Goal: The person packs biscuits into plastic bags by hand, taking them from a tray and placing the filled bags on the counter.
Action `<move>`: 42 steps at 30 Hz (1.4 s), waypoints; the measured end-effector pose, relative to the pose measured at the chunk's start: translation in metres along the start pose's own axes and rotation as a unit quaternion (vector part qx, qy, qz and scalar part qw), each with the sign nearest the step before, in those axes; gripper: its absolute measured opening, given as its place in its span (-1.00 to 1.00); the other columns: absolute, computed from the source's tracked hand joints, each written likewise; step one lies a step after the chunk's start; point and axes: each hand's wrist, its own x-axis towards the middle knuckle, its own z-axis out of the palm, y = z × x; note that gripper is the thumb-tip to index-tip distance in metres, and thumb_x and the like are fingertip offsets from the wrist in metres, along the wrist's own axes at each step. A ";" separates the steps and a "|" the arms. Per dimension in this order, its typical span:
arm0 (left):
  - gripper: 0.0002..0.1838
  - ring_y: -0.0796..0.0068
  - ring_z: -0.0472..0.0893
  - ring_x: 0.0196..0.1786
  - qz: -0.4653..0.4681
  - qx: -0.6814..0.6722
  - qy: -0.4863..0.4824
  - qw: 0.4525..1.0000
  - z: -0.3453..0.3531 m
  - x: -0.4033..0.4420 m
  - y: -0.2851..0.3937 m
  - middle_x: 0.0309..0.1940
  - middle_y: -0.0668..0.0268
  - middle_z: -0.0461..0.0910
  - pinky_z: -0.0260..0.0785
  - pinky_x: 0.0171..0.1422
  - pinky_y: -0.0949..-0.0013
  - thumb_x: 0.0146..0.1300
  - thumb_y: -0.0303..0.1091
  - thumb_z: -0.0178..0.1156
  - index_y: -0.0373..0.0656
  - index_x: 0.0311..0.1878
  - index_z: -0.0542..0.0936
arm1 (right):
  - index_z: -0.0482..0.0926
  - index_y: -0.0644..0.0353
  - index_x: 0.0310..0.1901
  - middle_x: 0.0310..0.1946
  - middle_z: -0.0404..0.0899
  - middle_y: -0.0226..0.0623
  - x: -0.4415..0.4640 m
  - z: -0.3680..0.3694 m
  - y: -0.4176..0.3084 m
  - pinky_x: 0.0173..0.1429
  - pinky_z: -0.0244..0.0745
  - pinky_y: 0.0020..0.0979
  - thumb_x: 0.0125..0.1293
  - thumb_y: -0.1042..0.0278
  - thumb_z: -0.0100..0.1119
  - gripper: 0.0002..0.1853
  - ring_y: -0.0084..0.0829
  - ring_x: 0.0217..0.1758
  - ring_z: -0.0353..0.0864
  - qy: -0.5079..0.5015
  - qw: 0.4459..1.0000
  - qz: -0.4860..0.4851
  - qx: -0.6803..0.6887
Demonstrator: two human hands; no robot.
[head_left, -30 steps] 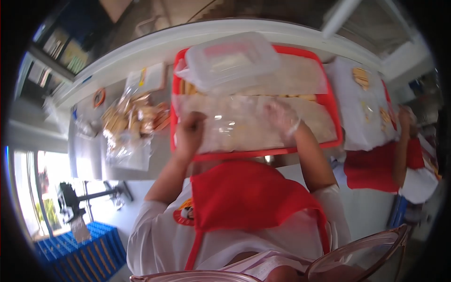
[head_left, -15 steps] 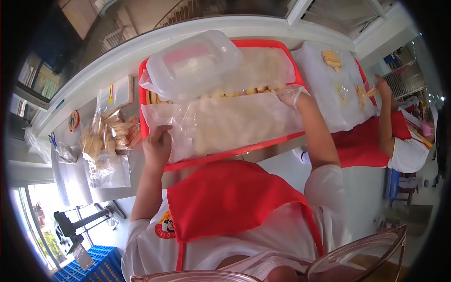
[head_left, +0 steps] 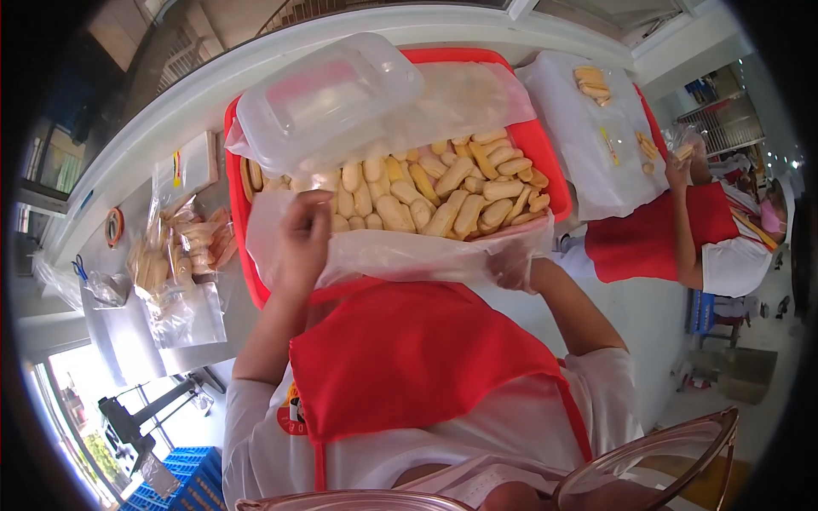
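Note:
Ladyfinger biscuits (head_left: 413, 192) lie in rows inside a red tray (head_left: 558, 175), under translucent plastic sheeting. The front plastic sheet (head_left: 400, 255) is folded back toward me, baring many biscuits. My right hand (head_left: 514, 264), in a clear glove, grips this sheet near the tray's front right and shows partly through it. My left hand (head_left: 307, 226) hovers over the left part of the sheet beside the biscuits, its fingers loosely bent and holding nothing I can see. A clear plastic container (head_left: 328, 98) rests on the rear sheet (head_left: 477, 94).
Bagged biscuits (head_left: 183, 247) lie left, near a tape roll (head_left: 114, 226) and scissors (head_left: 81, 267). To the right, a plastic-covered surface (head_left: 579, 145) bears several biscuits. A co-worker in a red apron (head_left: 652, 234) holds a clear bag (head_left: 684, 143). Blue crates (head_left: 175, 481) stand lower left.
The front sheet has been drawn back toward me, uncovering the biscuits. My right hand has moved down with it, and my left hand has risen slightly. The co-worker now holds up a bag.

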 end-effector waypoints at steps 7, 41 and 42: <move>-0.86 0.71 0.22 -0.65 -0.012 0.222 -0.097 0.970 0.022 0.010 -0.056 -0.73 0.47 0.26 0.09 -0.55 0.53 0.15 -0.45 0.04 -0.19 -0.22 0.47 | 0.46 0.10 -0.30 -0.41 0.50 -0.22 -0.022 -0.050 0.012 -0.23 0.38 -0.28 0.14 0.25 -0.02 -0.84 -0.23 -0.33 0.50 0.337 0.937 -0.081 0.042; -0.92 0.85 0.16 -0.63 -0.090 -0.027 -0.006 0.996 0.015 0.019 -0.063 -0.67 0.58 0.28 -0.03 -0.58 0.64 0.18 -0.50 0.03 -0.22 -0.24 0.45 | 0.40 0.07 -0.10 -0.16 0.49 -0.16 0.111 -0.120 0.035 -0.02 0.33 -0.36 0.04 0.03 0.05 -0.58 -0.29 -0.06 0.48 0.312 0.899 0.304 0.052; -0.92 0.85 0.16 -0.63 -0.087 -0.035 -0.002 0.996 0.017 0.019 -0.061 -0.67 0.59 0.28 -0.03 -0.58 0.65 0.18 -0.50 0.04 -0.22 -0.24 0.45 | 0.39 0.07 -0.08 -0.12 0.47 -0.17 0.101 -0.121 0.031 0.00 0.32 -0.36 0.03 0.01 0.05 -0.55 -0.29 -0.03 0.46 0.301 0.909 0.278 0.079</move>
